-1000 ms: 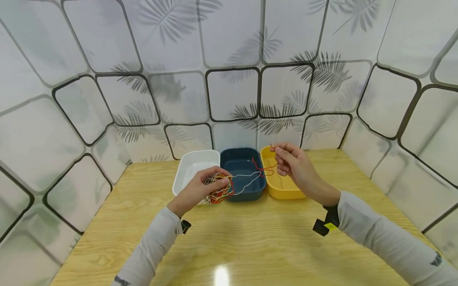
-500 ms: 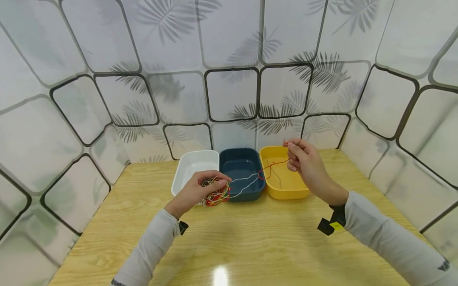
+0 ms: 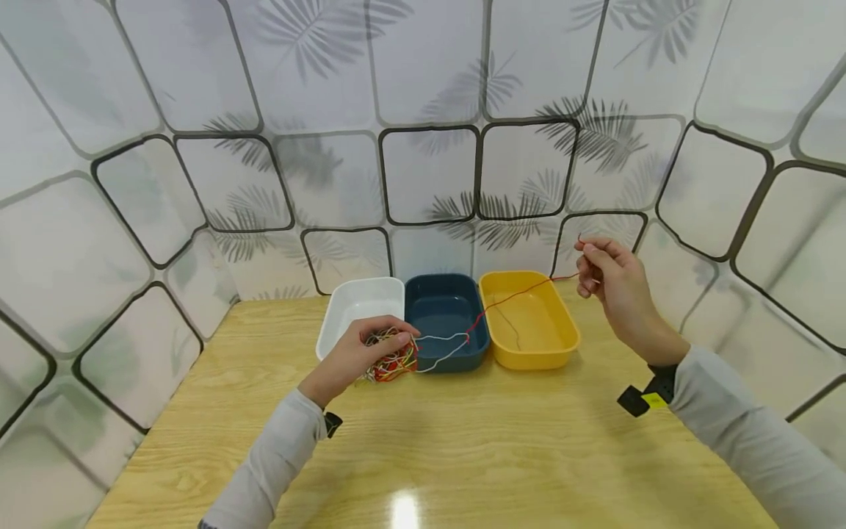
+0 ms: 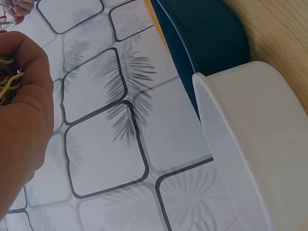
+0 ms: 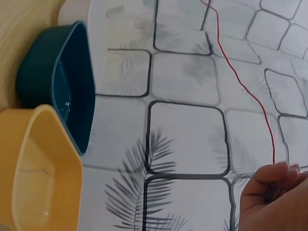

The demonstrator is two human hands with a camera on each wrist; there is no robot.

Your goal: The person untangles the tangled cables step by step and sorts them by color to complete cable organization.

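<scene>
A tangled bundle of coloured strings (image 3: 391,360), with white, red and yellow strands, is gripped in my left hand (image 3: 353,353) in front of the white and blue bins. Between thumb and fingertips my right hand (image 3: 617,286) pinches a red string (image 3: 515,295), up and to the right of the yellow bin. That string runs leftward over the yellow bin and meets a loop of white string (image 3: 444,358) coming out of the bundle. In the right wrist view the red string (image 5: 240,83) hangs in a gentle curve. The left palm hides part of the bundle.
A white bin (image 3: 333,308), a dark blue bin (image 3: 413,323) and a yellow bin (image 3: 538,360) stand side by side on the wooden table (image 3: 423,441). One thin string (image 3: 507,319) lies in the yellow bin. A patterned curtain (image 3: 429,176) surrounds the table's back and sides.
My right hand has moved right and slightly up with the red string, which now stretches longer and straighter from the white loop. The left hand with the bundle has shifted slightly left.
</scene>
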